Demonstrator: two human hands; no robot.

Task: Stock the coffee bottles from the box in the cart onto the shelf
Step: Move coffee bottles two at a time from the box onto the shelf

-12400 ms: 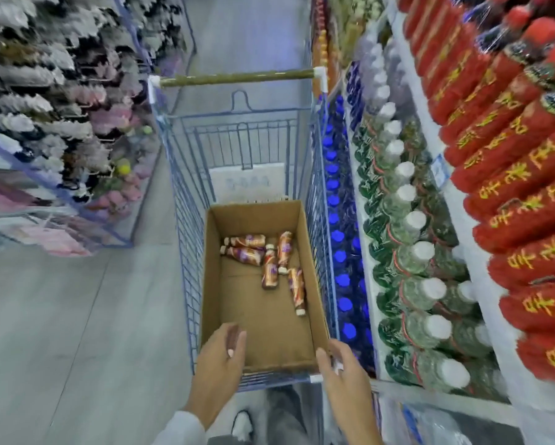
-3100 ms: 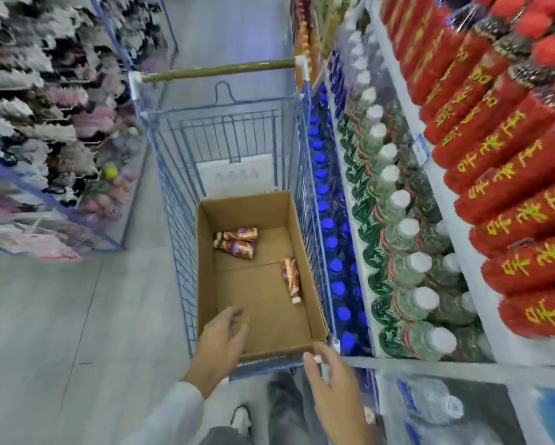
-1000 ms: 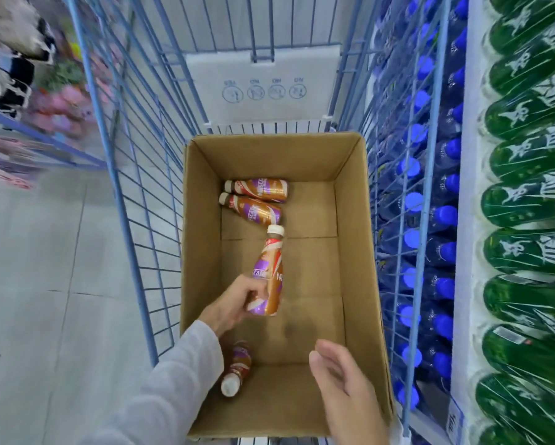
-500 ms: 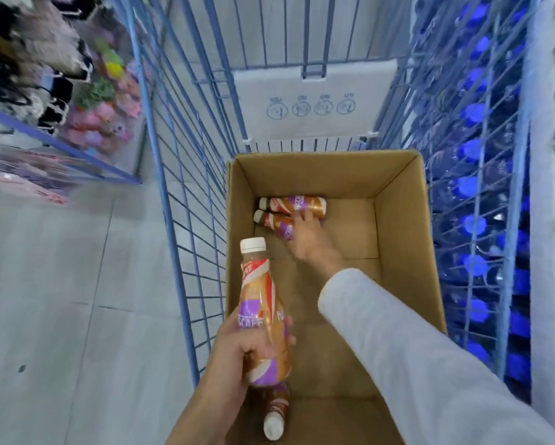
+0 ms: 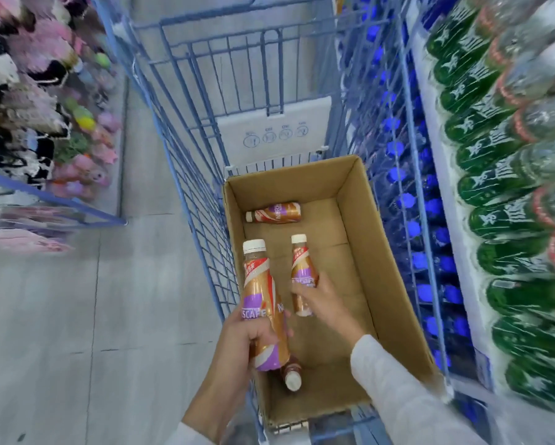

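Firmly, our left fingers (image 5: 264, 330) curl round the lower body of a brown-and-purple plastic coffee bottle with a white cap (image 5: 258, 290), which our left hand (image 5: 244, 338) holds upright over the near left wall of the open brown cardboard box (image 5: 362, 239). Our right hand (image 5: 322, 305) has its right fingers (image 5: 305, 289) clamped on a second coffee bottle (image 5: 301, 261) above the box floor. A third coffee bottle (image 5: 274, 212) lies on its side at the far end, and a fourth coffee bottle (image 5: 292, 377) lies half hidden at the near end. The box sits in the blue wire cart (image 5: 179, 155), beside a shelf of green bottles (image 5: 494, 187).

Four coffee bottles (image 5: 274, 212), one box (image 5: 359, 239), one cart (image 5: 186, 175)
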